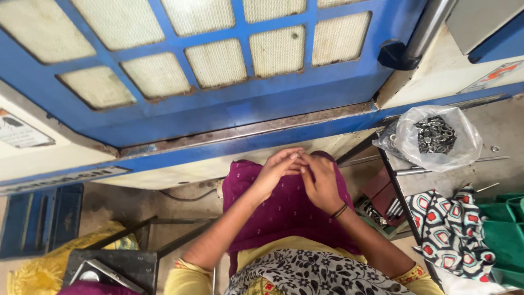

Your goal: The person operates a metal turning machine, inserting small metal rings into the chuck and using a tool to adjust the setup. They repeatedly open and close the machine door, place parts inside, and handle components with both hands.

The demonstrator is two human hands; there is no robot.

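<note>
Head view: both hands meet over the purple cloth (284,210) on the lap, below the blue door (229,104). Left hand (273,173) has its fingers curled in, tips pinched toward the right hand's; whatever is held is too small to tell. Right hand (322,183) has its fingers bent, tips touching the left's, with a black band on the wrist. A bag (436,136) of metal rings sits well apart on the right, near a patterned cloth (450,224).

we cannot tell what our left hand (275,172) and right hand (322,183) pinch together; it is too small and hidden by fingers.
</note>
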